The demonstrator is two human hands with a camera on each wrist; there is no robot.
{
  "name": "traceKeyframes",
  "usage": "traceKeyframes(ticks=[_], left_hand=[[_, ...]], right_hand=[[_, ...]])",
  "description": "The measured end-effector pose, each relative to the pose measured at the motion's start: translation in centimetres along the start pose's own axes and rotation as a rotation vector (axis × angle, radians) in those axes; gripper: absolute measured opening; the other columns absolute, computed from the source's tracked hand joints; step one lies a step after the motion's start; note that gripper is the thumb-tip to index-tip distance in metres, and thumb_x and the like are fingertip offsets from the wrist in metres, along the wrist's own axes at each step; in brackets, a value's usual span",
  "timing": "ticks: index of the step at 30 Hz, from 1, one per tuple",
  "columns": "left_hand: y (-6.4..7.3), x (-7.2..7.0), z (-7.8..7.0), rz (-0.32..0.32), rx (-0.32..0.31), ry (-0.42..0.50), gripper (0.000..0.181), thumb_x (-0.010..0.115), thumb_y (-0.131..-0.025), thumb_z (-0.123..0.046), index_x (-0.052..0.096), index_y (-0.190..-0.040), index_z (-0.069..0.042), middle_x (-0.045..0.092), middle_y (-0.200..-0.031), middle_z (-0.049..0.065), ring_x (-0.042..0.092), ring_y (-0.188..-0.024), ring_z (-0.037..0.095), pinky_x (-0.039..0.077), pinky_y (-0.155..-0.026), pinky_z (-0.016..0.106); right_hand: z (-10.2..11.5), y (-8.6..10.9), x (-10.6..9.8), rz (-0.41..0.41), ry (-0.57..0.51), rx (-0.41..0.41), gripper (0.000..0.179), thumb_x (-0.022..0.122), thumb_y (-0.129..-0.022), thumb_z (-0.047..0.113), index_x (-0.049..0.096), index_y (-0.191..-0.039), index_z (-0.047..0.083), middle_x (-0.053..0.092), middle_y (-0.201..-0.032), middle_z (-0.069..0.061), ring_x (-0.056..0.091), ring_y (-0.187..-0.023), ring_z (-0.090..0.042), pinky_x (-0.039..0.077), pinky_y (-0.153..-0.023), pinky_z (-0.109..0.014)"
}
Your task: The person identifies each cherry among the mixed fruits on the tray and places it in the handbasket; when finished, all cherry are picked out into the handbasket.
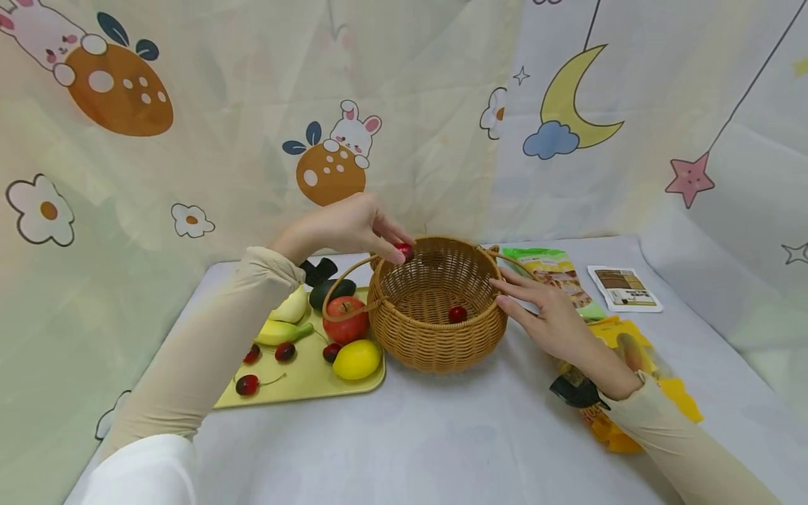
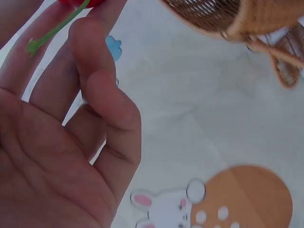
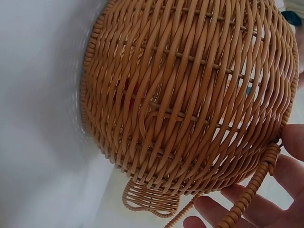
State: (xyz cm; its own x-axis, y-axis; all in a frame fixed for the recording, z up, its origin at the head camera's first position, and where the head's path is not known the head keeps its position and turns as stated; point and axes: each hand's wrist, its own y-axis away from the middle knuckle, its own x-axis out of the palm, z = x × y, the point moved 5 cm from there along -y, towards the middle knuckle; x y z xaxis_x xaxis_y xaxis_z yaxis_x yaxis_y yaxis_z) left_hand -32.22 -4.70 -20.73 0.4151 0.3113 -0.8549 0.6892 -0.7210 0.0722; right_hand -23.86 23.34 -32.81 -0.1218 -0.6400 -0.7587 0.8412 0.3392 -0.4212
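My left hand (image 1: 360,226) pinches a red cherry (image 1: 405,252) between thumb and fingertips, at the left rim of a round wicker basket (image 1: 442,345). In the left wrist view, the cherry's green stem (image 2: 59,29) shows beside the fingers. Another cherry (image 1: 457,314) lies on the basket's floor toward the front. My right hand (image 1: 555,315) rests with extended fingers against the right rim. In the right wrist view, the basket's twisted handle (image 3: 251,187) crosses in front of those fingers. The other handle (image 1: 328,298) leans left over the tray.
Left of the basket, a yellow tray (image 1: 303,397) bears an apple (image 1: 353,328), a lemon (image 1: 357,360), a banana (image 1: 278,333), a pear (image 1: 290,308), a dark green avocado (image 1: 322,296) and several cherries. To the right lie a green food packet (image 1: 558,273), a white-brown pouch (image 1: 625,289) and a yellow packet (image 1: 675,393).
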Motion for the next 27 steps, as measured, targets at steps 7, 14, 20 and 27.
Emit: traceKeyframes(ticks=[7, 14, 20, 27], left_hand=[[-4.0, 1.5, -1.5, 0.006, 0.053, 0.055, 0.029, 0.082, -0.089, -0.028, 0.080, -0.117, -0.022, 0.080, -0.107, -0.004, 0.073, -0.107, 0.007, 0.055, -0.086, 0.025], [-7.4, 3.0, -1.4, -0.004, 0.102, 0.073, 0.030, 0.082, -0.089, -0.024, 0.079, -0.117, -0.013, 0.080, -0.110, 0.002, 0.075, -0.108, 0.013, 0.056, -0.091, 0.027], [-9.1, 5.1, -1.2, 0.045, 0.101, 0.019, 0.028, 0.082, -0.089, -0.022, 0.080, -0.116, -0.013, 0.079, -0.116, 0.003, 0.075, -0.106, 0.015, 0.058, -0.092, 0.029], [-10.7, 7.3, -0.7, 0.092, 0.128, -0.049, 0.030, 0.081, -0.090, -0.022, 0.079, -0.118, -0.011, 0.078, -0.118, 0.005, 0.075, -0.105, 0.016, 0.058, -0.089, 0.027]], right_hand=[[-0.1, 0.0, 0.1, 0.000, 0.015, 0.000, 0.039, 0.060, -0.105, 0.025, 0.063, -0.142, 0.011, 0.049, -0.157, -0.014, 0.065, -0.120, -0.040, 0.046, -0.066, -0.029], [-0.1, 0.0, 0.1, 0.007, 0.033, 0.000, 0.040, 0.059, -0.106, 0.026, 0.062, -0.143, 0.012, 0.048, -0.158, -0.012, 0.054, -0.137, -0.040, 0.049, -0.078, -0.038], [-0.1, 0.1, 0.1, 0.018, 0.023, 0.008, 0.040, 0.058, -0.106, 0.028, 0.062, -0.143, 0.014, 0.047, -0.158, -0.013, 0.053, -0.138, -0.041, 0.051, -0.082, -0.040], [-0.1, 0.0, 0.0, 0.002, 0.018, 0.004, 0.039, 0.059, -0.105, 0.025, 0.063, -0.142, 0.013, 0.049, -0.157, -0.014, 0.051, -0.140, -0.041, 0.052, -0.084, -0.046]])
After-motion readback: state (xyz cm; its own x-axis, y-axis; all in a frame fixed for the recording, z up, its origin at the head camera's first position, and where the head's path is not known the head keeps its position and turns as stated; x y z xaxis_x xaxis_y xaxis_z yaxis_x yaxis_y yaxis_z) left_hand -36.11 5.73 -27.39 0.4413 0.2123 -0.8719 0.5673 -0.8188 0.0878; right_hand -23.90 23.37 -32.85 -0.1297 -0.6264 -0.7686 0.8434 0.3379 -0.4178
